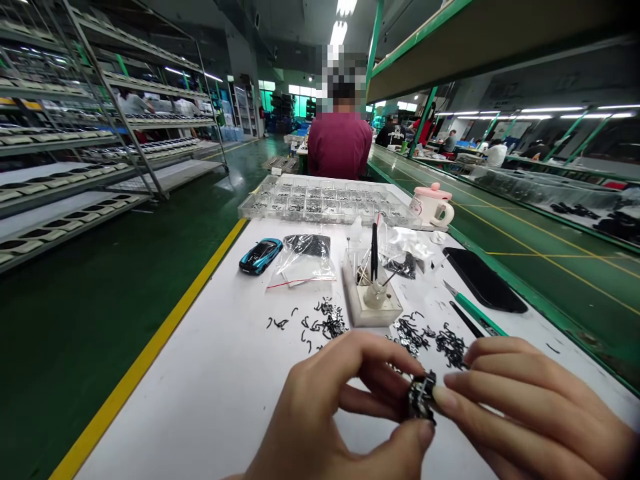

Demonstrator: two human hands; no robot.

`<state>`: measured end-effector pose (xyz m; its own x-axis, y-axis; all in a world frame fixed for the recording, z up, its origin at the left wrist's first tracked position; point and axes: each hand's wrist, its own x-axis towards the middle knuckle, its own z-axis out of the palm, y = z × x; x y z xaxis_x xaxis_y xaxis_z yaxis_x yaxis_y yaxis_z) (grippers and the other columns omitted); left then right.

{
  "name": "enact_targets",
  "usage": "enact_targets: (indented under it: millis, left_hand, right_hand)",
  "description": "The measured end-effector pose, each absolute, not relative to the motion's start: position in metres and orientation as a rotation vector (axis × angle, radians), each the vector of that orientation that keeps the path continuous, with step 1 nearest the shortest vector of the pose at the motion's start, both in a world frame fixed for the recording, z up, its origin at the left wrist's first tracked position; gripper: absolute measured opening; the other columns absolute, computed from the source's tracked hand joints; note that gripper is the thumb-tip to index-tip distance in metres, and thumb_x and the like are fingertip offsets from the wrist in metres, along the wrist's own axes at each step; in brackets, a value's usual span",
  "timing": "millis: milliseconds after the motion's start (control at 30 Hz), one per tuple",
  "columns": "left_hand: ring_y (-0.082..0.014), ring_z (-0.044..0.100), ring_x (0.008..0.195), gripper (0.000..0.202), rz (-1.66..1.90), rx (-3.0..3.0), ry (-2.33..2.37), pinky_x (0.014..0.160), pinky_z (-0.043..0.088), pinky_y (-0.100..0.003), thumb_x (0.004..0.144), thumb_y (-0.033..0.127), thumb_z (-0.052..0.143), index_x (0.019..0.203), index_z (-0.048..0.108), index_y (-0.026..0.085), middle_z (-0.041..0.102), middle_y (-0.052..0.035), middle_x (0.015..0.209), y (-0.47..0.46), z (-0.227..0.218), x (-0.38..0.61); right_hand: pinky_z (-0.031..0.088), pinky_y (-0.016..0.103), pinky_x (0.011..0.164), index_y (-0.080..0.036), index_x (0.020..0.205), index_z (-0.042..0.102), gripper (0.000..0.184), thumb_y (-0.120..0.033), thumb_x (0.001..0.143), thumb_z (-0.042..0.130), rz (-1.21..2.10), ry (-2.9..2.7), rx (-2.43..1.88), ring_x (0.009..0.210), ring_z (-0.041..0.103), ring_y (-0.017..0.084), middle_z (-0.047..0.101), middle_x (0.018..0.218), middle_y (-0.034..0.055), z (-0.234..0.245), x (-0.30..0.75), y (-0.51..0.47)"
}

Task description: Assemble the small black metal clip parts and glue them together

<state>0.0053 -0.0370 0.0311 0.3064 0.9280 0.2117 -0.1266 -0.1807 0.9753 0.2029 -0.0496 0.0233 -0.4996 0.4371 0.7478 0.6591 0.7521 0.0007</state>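
the left hand pinches a small black part above the white table, the part's long axis near upright in view, its front unclear. the mug bears print too small to read. the right hand touches the part; whether it grips, i cannot tell.
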Motion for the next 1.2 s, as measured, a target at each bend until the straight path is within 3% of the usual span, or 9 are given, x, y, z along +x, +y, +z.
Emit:
enact_targets:
  millis: [133, 233, 367, 467, 600, 667, 833, 1000, 1200]
  left_hand:
    - [-0.0092, 0.065, 0.065, 0.028, 0.954, 1.149, 0.884, 0.063, 0.055, -0.014, 0.069, 0.013, 0.072, 0.092, 0.061, 0.025, 0.057, 0.0052, 0.077, -0.030, 0.030, 0.003]
    - [-0.0103, 0.062, 0.071, 0.028, 0.907, 1.010, 0.897, 0.066, 0.053, -0.017, 0.072, 0.020, 0.074, 0.096, 0.059, 0.024, 0.056, 0.0032, 0.082, -0.026, 0.026, 0.002]
    - [-0.0128, 0.058, 0.080, 0.028, 0.911, 0.934, 0.885, 0.068, 0.049, -0.018, 0.069, 0.022, 0.077, 0.092, 0.060, 0.019, 0.058, 0.0012, 0.080, -0.021, 0.022, 0.004]
    - [-0.0104, 0.057, 0.071, 0.031, 0.886, 0.903, 0.854, 0.067, 0.048, -0.018, 0.068, 0.024, 0.079, 0.091, 0.058, 0.018, 0.056, 0.0041, 0.072, -0.021, 0.021, 0.005]
    - [-0.0099, 0.057, 0.070, 0.032, 0.893, 0.969, 0.897, 0.069, 0.047, -0.019, 0.071, 0.027, 0.077, 0.094, 0.058, 0.017, 0.056, 0.0041, 0.072, -0.024, 0.023, 0.005]
    - [-0.0101, 0.058, 0.071, 0.031, 0.909, 0.990, 0.907, 0.068, 0.047, -0.019, 0.072, 0.027, 0.076, 0.096, 0.057, 0.018, 0.056, 0.0037, 0.075, -0.026, 0.025, 0.004]
    - [-0.0153, 0.063, 0.077, 0.028, 0.963, 1.427, 0.912, 0.071, 0.054, -0.023, 0.074, 0.013, 0.066, 0.099, 0.057, 0.022, 0.060, 0.0003, 0.083, -0.027, 0.026, 0.001]
    - [-0.0171, 0.063, 0.082, 0.043, 1.351, 2.035, 0.865, 0.075, 0.054, -0.024, 0.067, 0.000, 0.064, 0.101, 0.056, 0.024, 0.063, -0.0006, 0.091, -0.030, 0.026, 0.000]
    - [-0.0139, 0.066, 0.082, 0.037, 1.433, 2.067, 0.759, 0.079, 0.052, -0.017, 0.070, -0.002, 0.067, 0.099, 0.058, 0.020, 0.068, -0.0002, 0.090, -0.032, 0.028, -0.001]
  right_hand:
    - [0.054, 0.035, 0.075, -0.012, 0.104, 0.065, 0.021, -0.009, 0.087, 0.052, -0.372, -2.255, -0.709, 0.085, 0.067, 0.021, 0.073, 0.089, 0.0095, 0.027, 0.196, -0.038]
    - [0.058, 0.033, 0.068, -0.010, 0.101, 0.064, 0.017, -0.018, 0.090, 0.054, -0.470, -2.259, -0.736, 0.078, 0.070, 0.022, 0.074, 0.085, 0.0105, 0.027, 0.188, -0.032]
    - [0.062, 0.036, 0.067, -0.004, 0.108, 0.060, 0.027, -0.023, 0.089, 0.058, -0.458, -2.321, -0.769, 0.081, 0.071, 0.027, 0.073, 0.089, 0.0170, 0.024, 0.182, -0.032]
    - [0.061, 0.031, 0.067, -0.004, 0.106, 0.061, 0.023, -0.020, 0.093, 0.050, -0.365, -2.346, -0.792, 0.081, 0.071, 0.025, 0.072, 0.092, 0.0179, 0.027, 0.184, -0.032]
    - [0.060, 0.024, 0.070, -0.007, 0.105, 0.061, 0.042, -0.039, 0.099, 0.034, -0.286, -2.368, -0.774, 0.081, 0.071, 0.021, 0.072, 0.091, 0.0155, 0.031, 0.188, -0.029]
    - [0.059, 0.023, 0.068, -0.009, 0.105, 0.060, 0.039, -0.039, 0.098, 0.037, -0.250, -2.349, -0.765, 0.079, 0.071, 0.019, 0.071, 0.089, 0.0142, 0.030, 0.188, -0.027]
    - [0.057, 0.019, 0.067, -0.013, 0.099, 0.059, 0.011, -0.016, 0.091, 0.052, -0.026, -2.189, -0.782, 0.077, 0.067, 0.015, 0.067, 0.084, 0.0077, 0.031, 0.186, -0.026]
    - [0.057, 0.021, 0.065, -0.022, 0.092, 0.058, 0.006, -0.018, 0.087, 0.058, 0.391, -2.031, -0.821, 0.076, 0.066, 0.015, 0.060, 0.083, 0.0035, 0.034, 0.184, -0.032]
    - [0.058, 0.021, 0.064, -0.025, 0.091, 0.062, 0.005, -0.024, 0.086, 0.061, 0.729, -1.897, -0.777, 0.076, 0.067, 0.014, 0.059, 0.084, 0.0020, 0.029, 0.181, -0.033]
